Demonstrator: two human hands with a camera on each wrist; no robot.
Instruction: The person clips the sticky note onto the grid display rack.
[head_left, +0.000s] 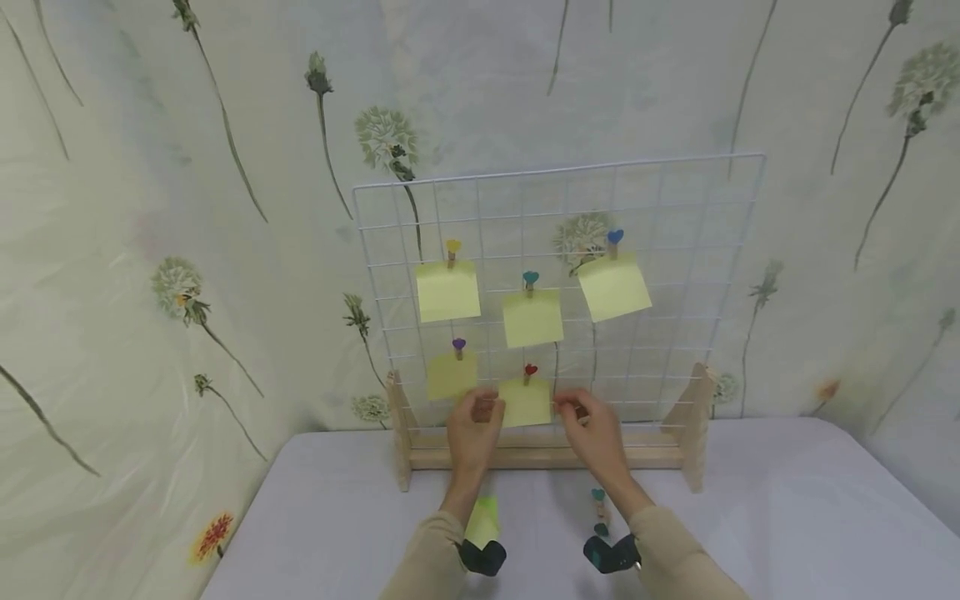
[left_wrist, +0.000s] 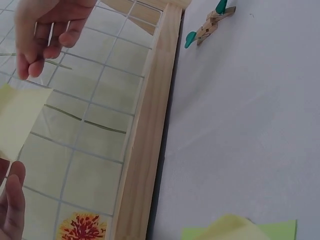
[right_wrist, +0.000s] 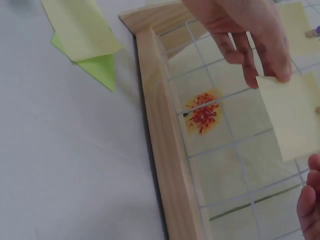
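A pale yellow sticky note (head_left: 526, 403) hangs low on the white wire grid (head_left: 645, 333) from a small clothespin with a red heart (head_left: 531, 369). My left hand (head_left: 474, 429) pinches the lower left corner of this note between thumb and fingers, as the right wrist view shows at the note's corner (right_wrist: 280, 95). On the other side my right hand (head_left: 594, 433) is beside the note's right edge, its fingers loosely bent and slightly apart from the paper. In the left wrist view the right fingers (left_wrist: 52, 40) hold nothing.
Other notes hang by heart clothespins, including a yellow-heart one (head_left: 453, 247) and a blue-heart one (head_left: 615, 237). A wooden stand (head_left: 693, 425) carries the grid. On the white table (head_left: 330, 517) lie green and yellow notes (head_left: 483, 521) and teal-heart clothespins (head_left: 600, 510).
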